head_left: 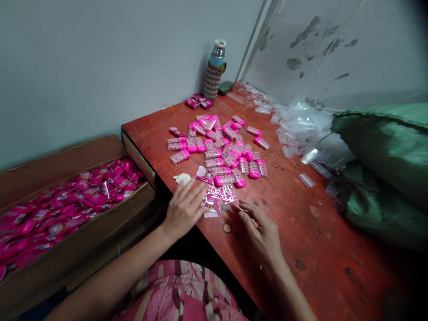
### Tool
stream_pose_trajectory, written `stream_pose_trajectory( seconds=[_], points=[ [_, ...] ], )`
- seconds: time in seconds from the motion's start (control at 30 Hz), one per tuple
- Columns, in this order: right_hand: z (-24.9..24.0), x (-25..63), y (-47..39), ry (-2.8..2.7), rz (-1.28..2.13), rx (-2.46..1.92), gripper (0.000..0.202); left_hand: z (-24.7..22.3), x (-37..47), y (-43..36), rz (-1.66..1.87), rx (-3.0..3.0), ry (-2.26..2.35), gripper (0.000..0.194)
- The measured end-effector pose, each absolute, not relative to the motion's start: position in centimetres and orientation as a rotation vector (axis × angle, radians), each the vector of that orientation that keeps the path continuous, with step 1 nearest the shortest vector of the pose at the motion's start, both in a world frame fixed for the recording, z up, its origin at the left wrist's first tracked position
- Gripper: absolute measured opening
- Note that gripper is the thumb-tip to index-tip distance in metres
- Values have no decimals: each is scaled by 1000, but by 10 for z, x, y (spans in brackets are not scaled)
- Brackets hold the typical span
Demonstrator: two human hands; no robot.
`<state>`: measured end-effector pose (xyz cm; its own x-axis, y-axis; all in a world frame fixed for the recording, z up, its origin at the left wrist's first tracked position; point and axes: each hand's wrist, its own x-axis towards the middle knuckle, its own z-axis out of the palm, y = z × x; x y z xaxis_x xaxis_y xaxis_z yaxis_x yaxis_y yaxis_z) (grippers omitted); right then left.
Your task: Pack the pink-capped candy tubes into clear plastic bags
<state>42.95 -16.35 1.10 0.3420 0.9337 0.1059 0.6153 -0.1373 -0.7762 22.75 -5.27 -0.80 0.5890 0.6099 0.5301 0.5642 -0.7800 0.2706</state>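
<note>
My left hand [185,208] reaches over the table's near edge with its fingers stretched out, slightly blurred, and holds nothing visible. Its fingertips are beside a flat pink printed label sleeve [212,208] in shiny clear film. A small white lump of crumpled material [182,179] lies just beyond the left fingers. To the right of the label, my right hand [262,229] hovers above the table, fingers loosely bent and apart, with nothing seen in them. Past both hands lies a loose pile of clear containers with pink caps [213,163], filled with small pale pink balls.
An open cardboard box [133,151] full of pink wrapped packs stands at the left. The red table [287,276] bears clear empty cases [306,180] and a green sack [377,196] on the right. A bottle in a woven cover [213,80] and pink label stacks [199,102] stand at the back.
</note>
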Motion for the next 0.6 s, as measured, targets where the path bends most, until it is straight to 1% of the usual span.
stream_pose_trajectory(
  seconds=[0.03, 0.1, 0.17, 0.23, 0.43, 0.6],
  points=[
    [11, 428, -163, -1358, 554, -1837, 22, -9, 233, -60, 908, 2735, 965, 37],
    [10, 425, -162, -1361, 593, -1809, 21, -14, 243, -70, 860, 2723, 951, 32],
    [9, 423, -161, -1367, 620, -1781, 21, -21, 248, -74, 866, 2698, 986, 26],
    [8, 421, -159, -1361, 646, -1764, 21, -28, 249, -73, 905, 2673, 1003, 23],
    [15, 408, -144, -1280, 719, -1777, 27, -34, 247, -68, 959, 2654, 981, 29],
    [19, 404, -134, -1244, 790, -1729, 30, -25, 246, -70, 1004, 2599, 961, 26]
  ],
)
